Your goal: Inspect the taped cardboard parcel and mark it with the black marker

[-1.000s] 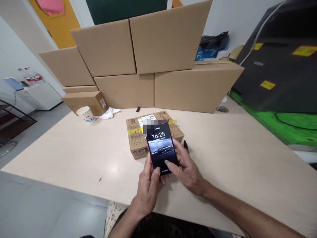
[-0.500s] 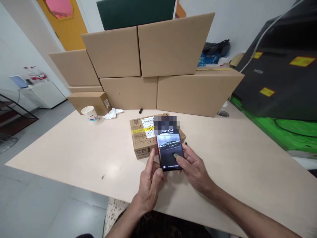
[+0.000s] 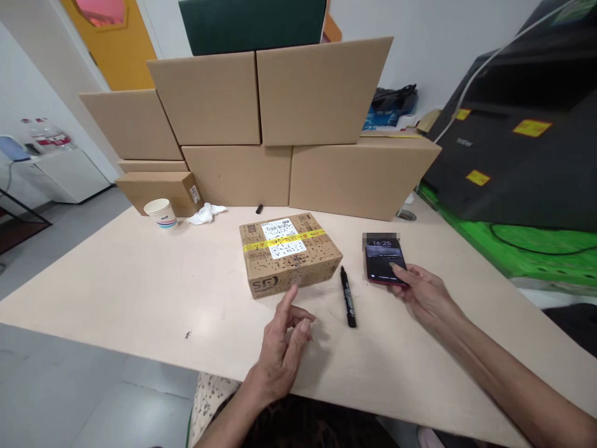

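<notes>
My right hand (image 3: 420,292) grips the lower end of a dark smartphone (image 3: 382,260) with a lit screen, holding it flat at the table surface on the right. My left hand (image 3: 282,345) hovers over the table's near edge, empty, index finger stretched toward the parcel and the other fingers loosely curled. A small taped cardboard parcel (image 3: 289,252) with a white label and a yellow strip lies in the middle of the table. A black marker pen (image 3: 347,305) lies between the parcel and the phone.
Large cardboard boxes (image 3: 289,124) are stacked along the table's far edge. A paper cup (image 3: 161,213) and a crumpled tissue (image 3: 205,213) sit at the back left. A black printer (image 3: 517,143) on a green mat stands at the right. The beige table (image 3: 116,292) spreads left.
My right hand has carried the phone from in front of the parcel down to the right side of the table. My left hand has let go of it and drawn back.
</notes>
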Available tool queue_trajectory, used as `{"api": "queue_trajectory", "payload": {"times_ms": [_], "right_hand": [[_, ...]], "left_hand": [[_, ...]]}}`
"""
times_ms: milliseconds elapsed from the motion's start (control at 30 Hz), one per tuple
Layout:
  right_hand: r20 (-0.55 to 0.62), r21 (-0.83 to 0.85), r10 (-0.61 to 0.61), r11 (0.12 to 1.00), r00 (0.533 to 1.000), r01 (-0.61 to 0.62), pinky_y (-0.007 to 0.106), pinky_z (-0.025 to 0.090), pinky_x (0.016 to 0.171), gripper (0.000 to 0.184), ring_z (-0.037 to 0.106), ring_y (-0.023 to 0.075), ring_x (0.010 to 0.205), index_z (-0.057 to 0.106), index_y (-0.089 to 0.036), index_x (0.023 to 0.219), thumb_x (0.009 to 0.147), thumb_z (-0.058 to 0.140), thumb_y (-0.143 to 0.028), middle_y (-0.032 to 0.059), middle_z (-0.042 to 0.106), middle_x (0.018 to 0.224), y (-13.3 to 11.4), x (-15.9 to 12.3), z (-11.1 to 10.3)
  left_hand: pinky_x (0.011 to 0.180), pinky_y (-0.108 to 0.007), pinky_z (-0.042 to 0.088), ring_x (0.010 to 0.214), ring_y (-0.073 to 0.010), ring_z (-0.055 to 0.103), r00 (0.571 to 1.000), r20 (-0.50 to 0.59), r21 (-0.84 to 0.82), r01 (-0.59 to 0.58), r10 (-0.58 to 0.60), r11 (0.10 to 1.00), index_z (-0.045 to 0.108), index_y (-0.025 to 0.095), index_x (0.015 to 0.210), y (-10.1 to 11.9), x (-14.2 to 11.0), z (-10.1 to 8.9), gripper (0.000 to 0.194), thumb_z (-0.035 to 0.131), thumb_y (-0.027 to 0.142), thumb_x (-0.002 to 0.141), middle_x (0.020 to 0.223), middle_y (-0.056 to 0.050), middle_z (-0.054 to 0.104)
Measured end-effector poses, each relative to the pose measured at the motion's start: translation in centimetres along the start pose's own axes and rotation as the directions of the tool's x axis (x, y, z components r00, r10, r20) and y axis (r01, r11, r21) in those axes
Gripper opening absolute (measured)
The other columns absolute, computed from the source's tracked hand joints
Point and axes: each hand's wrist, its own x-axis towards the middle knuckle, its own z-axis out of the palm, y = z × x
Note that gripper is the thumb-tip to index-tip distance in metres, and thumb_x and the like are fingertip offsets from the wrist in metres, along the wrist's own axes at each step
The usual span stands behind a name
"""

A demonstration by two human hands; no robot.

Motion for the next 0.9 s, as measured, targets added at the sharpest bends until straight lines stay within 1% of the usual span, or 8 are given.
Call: {"api": "queue_trajectory", "payload": {"times_ms": [133,233,333,433,500,600,733,900], "right_hand": [[-0.025,-0.024,0.051,0.998,0.998,-0.051,0.015,0.034,0.031,0.044,0.048,0.0064,0.038,0.061,-0.018,0.067,0.058,0.102,-0.032,-0.0004,0.058,0.049,0.2,1.5,-0.6],[-0.036,-0.051,0.071,0.996,0.997,-0.072,0.014,0.034,0.030,0.041,0.048,0.0068,0.036,0.060,-0.018,0.066,0.063,0.100,-0.026,0.0004,0.059,0.048,-0.2,2.2,-0.7],[-0.049,-0.072,0.091,0.993,0.995,-0.095,0.014,0.037,0.030,0.033,0.050,0.0077,0.036,0.063,-0.017,0.068,0.069,0.095,-0.016,0.0010,0.060,0.048,-0.5,2.4,-0.9],[-0.053,-0.088,0.113,0.989,0.992,-0.118,0.015,0.045,0.032,0.024,0.055,0.0097,0.037,0.067,-0.017,0.074,0.074,0.088,-0.006,0.0015,0.063,0.051,-0.9,2.4,-1.5],[-0.057,-0.091,0.136,0.986,0.989,-0.141,0.018,0.056,0.038,0.023,0.063,0.0131,0.041,0.068,-0.017,0.077,0.074,0.084,0.000,0.0032,0.067,0.055,-1.1,2.2,-2.0],[-0.055,-0.018,0.196,0.980,0.979,-0.197,0.025,0.070,0.059,0.026,0.077,0.0199,0.060,0.068,-0.019,0.079,0.074,0.076,0.006,0.0068,0.076,0.070,-1.4,2.1,-2.8],[-0.017,0.090,0.263,0.961,0.965,-0.261,0.025,0.072,0.076,0.027,0.082,0.0220,0.079,0.071,-0.019,0.082,0.074,0.071,0.007,0.0098,0.080,0.087,-1.9,1.6,-3.7],[-0.057,0.135,0.377,0.920,0.925,-0.367,0.023,0.071,0.078,0.029,0.082,0.0208,0.080,0.074,-0.019,0.084,0.073,0.066,0.007,0.0122,0.080,0.089,-3.0,0.3,-4.1]], "left_hand": [[0.078,-0.024,0.058,0.079,-0.0106,0.065,1.000,-0.012,0.014,-0.009,0.009,1.000,0.042,0.028,0.162,0.2,0.2,-0.1,0.054,0.053,0.036,0.110,0.106,-0.006,0.074],[0.077,-0.023,0.058,0.078,-0.0096,0.065,0.998,0.007,0.043,-0.069,0.069,0.997,0.041,0.035,0.162,0.2,0.3,-0.1,0.052,0.052,0.031,0.111,0.105,-0.003,0.073],[0.077,-0.022,0.058,0.079,-0.0095,0.065,0.992,0.014,0.069,-0.124,0.123,0.990,0.042,0.038,0.161,0.1,0.4,-0.1,0.052,0.052,0.028,0.110,0.105,-0.002,0.073],[0.077,-0.023,0.058,0.080,-0.0107,0.066,0.992,0.012,0.069,-0.122,0.122,0.990,0.046,0.034,0.159,0.0,0.4,-0.1,0.050,0.053,0.029,0.110,0.105,-0.005,0.073],[0.077,-0.023,0.058,0.081,-0.0112,0.067,0.993,0.014,0.070,-0.117,0.116,0.991,0.047,0.034,0.158,0.0,0.3,0.0,0.048,0.053,0.029,0.110,0.105,-0.005,0.073],[0.079,-0.023,0.057,0.081,-0.0100,0.066,0.991,0.020,0.084,-0.133,0.132,0.988,0.048,0.037,0.157,0.1,0.3,0.0,0.049,0.053,0.027,0.110,0.105,-0.003,0.073],[0.079,-0.022,0.057,0.081,-0.0094,0.065,0.986,0.029,0.109,-0.166,0.163,0.980,0.046,0.041,0.159,0.3,0.3,0.0,0.053,0.054,0.025,0.109,0.105,-0.002,0.073],[0.080,-0.023,0.057,0.086,-0.0109,0.067,0.982,0.041,0.109,-0.187,0.184,0.976,0.046,0.040,0.159,0.5,0.1,0.0,0.055,0.055,0.021,0.108,0.106,-0.003,0.074]]}}
